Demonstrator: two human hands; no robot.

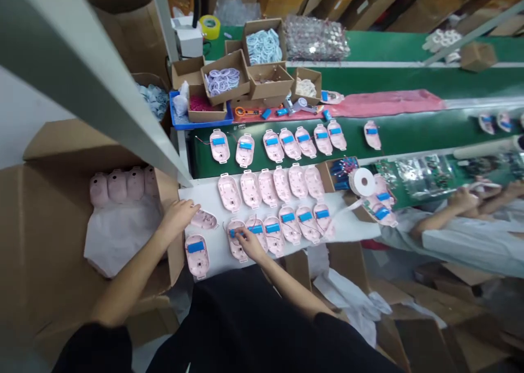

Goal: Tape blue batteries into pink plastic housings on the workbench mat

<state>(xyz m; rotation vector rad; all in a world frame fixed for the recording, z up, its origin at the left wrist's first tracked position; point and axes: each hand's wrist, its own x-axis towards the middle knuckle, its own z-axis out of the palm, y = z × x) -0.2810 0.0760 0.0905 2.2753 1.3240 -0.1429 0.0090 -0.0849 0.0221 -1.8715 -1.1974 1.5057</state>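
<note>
My left hand (180, 215) is closed on the end of a pink plastic shell (205, 220), which is tilted at the left of the white-covered bench. The fingers of my right hand (249, 243) pinch a blue battery (233, 233) inside another open pink shell (237, 250). Right of that hand, several shells in the front row hold blue batteries, such as this battery (288, 217). Near the bench's front left corner lies one more shell (197, 264) with a battery in it. Behind them is a row of shells without batteries, among them this shell (230, 193).
A cardboard box (61, 226) with pink shells stands at my left, beside a metal post (102, 73). Across the bench, a green conveyor (254, 168) carries several shells. A tape roll (363, 182) sits at right. A co-worker's hands (464, 198) are farther right.
</note>
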